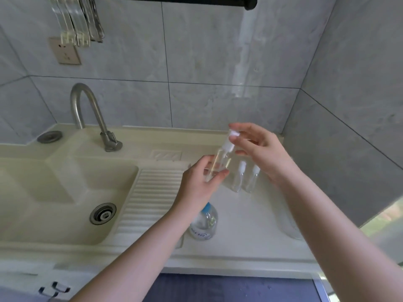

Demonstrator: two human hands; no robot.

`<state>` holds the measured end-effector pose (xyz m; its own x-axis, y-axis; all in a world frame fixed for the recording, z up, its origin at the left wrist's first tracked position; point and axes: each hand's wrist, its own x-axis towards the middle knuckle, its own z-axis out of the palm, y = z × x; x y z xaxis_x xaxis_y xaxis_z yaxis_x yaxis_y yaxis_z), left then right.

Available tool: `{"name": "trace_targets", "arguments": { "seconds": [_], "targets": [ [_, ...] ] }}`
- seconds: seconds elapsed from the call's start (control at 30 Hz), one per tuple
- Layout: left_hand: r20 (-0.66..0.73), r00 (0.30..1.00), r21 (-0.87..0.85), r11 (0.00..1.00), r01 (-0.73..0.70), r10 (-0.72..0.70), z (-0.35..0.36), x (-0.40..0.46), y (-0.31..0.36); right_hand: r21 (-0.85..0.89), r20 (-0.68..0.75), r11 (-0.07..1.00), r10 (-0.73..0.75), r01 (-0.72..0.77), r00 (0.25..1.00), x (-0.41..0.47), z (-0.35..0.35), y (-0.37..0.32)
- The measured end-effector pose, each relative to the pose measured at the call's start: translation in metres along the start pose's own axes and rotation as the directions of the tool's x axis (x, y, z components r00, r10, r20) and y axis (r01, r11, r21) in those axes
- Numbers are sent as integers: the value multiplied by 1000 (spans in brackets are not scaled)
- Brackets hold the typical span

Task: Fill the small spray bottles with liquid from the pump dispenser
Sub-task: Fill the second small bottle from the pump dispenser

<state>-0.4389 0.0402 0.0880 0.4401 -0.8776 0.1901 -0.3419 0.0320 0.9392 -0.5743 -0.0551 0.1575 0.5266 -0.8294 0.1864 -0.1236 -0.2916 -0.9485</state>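
Head view looks down on a cream moulded sink surface (pixel 239 214) with a ribbed draining board at its middle. Just right of centre, the left hand (pixel 200 184) grips the lower body of a clear plastic bottle with a white pump top (pixel 222 158), held tilted above the surface, its top leaning toward 1 o'clock. The right hand (pixel 261 153) comes in from 3 o'clock, its fingertips pinching the white pump head (the two hands are close together, both on this one bottle). Just beside it, toward 4 o'clock, two small clear spray bottles with white tops (pixel 246 177) stand upright on the surface, side by side. Below the left wrist, at 6 o'clock, stands a round clear bottle with a blue cap (pixel 205 223). A curved steel tap (pixel 91 114) rises at 10 o'clock over the basin.
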Motion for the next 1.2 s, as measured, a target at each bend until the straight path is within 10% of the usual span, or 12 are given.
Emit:
{"name": "trace_targets", "arguments": {
  "seconds": [0.3,0.7,0.9,1.2],
  "targets": [
    [62,998,-78,996,31,-26,7,-42,7,229,-265,968,168,-107,950,-39,33,7],
    [52,997,-159,985,73,-65,-1,-58,4,203,35,965,160,-164,987,-55,25,0],
    [58,996,-155,985,74,-66,3,-64,6,135,-261,990,65,-31,963,-61,36,7],
    [35,997,-164,984,69,-64,4,-67,5,196,-139,975,131,-103,982,-63,32,8]
  ]
}}
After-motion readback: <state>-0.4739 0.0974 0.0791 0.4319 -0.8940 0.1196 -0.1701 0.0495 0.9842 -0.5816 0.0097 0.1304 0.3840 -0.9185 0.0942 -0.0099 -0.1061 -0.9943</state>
